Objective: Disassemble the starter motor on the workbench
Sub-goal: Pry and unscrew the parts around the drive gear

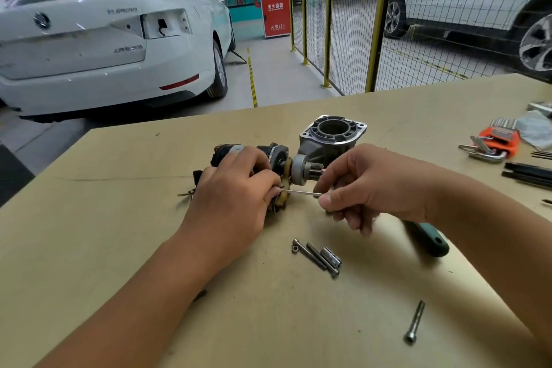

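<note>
The starter motor (280,158) lies on its side at the middle of the workbench (119,218), its grey pinion gear (301,170) pointing right. My left hand (236,197) grips the motor body from the near side, covering most of it. My right hand (370,185) pinches a thin metal rod (301,193) whose tip reaches the tan lever part (283,199) by my left fingertips. The removed grey drive-end housing (331,137) stands just behind the pinion.
Two long bolts and a small socket (318,257) lie in front of the motor. Another bolt (415,323) lies nearer me. A green-handled tool (427,237) lies under my right wrist. Hex keys in an orange holder (493,142) and black bits (528,173) sit right.
</note>
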`<state>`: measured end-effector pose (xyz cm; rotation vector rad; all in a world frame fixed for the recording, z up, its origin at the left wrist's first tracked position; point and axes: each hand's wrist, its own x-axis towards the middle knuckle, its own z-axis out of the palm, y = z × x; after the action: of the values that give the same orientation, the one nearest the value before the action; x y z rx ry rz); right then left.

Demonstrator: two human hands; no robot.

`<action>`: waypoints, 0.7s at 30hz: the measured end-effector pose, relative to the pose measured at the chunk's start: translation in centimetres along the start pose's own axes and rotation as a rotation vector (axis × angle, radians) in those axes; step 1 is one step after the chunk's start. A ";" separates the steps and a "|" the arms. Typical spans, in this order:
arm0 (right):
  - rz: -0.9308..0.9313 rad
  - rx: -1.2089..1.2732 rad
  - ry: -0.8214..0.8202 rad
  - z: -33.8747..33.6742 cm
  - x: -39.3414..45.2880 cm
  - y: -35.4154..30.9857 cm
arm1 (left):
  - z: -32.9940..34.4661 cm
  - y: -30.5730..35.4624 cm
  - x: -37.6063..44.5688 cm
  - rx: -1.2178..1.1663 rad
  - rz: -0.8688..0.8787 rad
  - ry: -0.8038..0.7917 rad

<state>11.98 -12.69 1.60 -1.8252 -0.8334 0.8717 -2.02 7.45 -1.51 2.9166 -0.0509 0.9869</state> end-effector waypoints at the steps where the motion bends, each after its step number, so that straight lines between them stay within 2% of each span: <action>1: -0.027 -0.049 0.030 0.4 0.1 0.0 | 0.0 0.0 0.0 0.002 0.002 0.002; 6: -0.173 -0.390 0.174 2.8 0.4 -0.4 | 0.2 0.0 -0.1 -0.015 -0.010 0.025; 9: -0.231 -0.577 0.335 4.1 0.5 -0.6 | -0.4 -1.3 -0.4 -0.183 -0.036 0.034; 12: -0.268 -0.677 0.414 4.8 0.4 -0.6 | -1.5 -3.6 -1.0 -0.227 -0.096 -0.021; 16: -0.274 -0.710 0.459 5.4 0.2 -0.5 | -2.2 -5.5 -1.8 -0.242 -0.150 -0.192; 21: -0.310 -0.803 0.410 5.5 0.5 -0.5 | -1.5 -4.8 -1.4 -0.248 -0.132 -0.222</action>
<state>7.51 -9.69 0.13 -2.3395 -1.2514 -0.0845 -3.80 12.35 -1.47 2.7446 0.0090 0.5884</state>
